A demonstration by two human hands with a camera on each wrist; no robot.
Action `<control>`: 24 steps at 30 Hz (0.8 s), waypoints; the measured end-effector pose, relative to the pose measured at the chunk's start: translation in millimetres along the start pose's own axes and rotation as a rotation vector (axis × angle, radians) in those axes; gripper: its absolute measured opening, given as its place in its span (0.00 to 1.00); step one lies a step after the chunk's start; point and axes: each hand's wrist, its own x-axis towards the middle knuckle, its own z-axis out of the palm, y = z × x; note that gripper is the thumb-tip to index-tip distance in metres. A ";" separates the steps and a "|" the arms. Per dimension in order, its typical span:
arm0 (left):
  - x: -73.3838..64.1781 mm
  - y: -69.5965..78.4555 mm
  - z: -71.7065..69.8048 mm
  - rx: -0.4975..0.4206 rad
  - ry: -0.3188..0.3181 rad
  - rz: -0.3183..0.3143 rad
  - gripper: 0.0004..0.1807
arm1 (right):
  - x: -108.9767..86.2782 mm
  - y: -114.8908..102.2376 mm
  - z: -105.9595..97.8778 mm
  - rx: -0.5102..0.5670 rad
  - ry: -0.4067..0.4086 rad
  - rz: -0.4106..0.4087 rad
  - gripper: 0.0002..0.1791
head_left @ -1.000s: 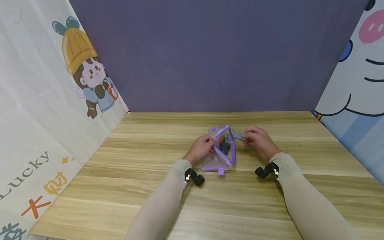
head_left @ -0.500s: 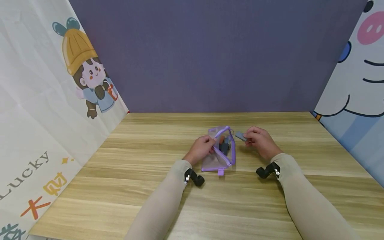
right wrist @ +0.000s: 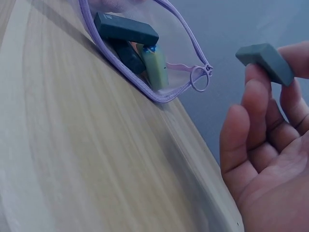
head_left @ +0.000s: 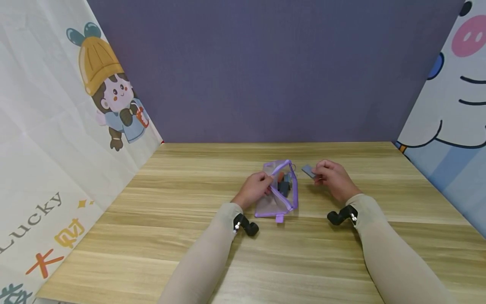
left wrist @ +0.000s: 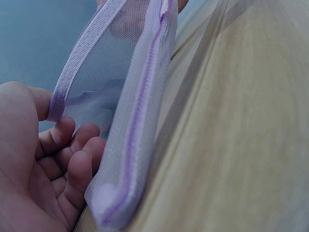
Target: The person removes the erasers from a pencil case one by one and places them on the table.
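Note:
A purple-edged mesh zipper pouch (head_left: 265,209) lies on the table with its mouth spread toward the right. My left hand (head_left: 255,188) pinches the upper edge of the mouth between thumb and forefinger, as the left wrist view shows. Inside the pouch are dark block-shaped erasers (right wrist: 126,29) and a pale green piece (right wrist: 155,67) with a blue mark; an orange item (head_left: 280,176) shows in the head view. To the right of the opening, my right hand (head_left: 334,179) holds a grey-green slanted eraser (right wrist: 266,60) between thumb and fingertips, apart from the pouch.
The wood-grain table (head_left: 190,236) runs back to a dark blue-grey panel (head_left: 243,71). Cartoon-printed sheets (head_left: 45,126) hang at both sides. A ring zipper pull (right wrist: 200,79) sits at the pouch's far corner. Black camera mounts (head_left: 246,224) are strapped at both wrists.
My right hand has drawn the eraser away from the pouch mouth, a little to the right. The left hand and the pouch have stayed in place.

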 end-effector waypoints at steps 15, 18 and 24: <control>-1.0 0.7 0.3 0.017 0.007 0.015 0.17 | 1.7 3.1 -11.0 0.107 0.026 -0.024 0.07; -1.6 0.5 0.2 0.018 0.005 0.018 0.18 | 1.1 3.9 -16.8 0.124 0.031 -0.022 0.05; -1.3 -0.4 0.0 0.019 0.006 0.015 0.18 | -2.1 2.9 -26.2 0.114 0.033 -0.015 0.06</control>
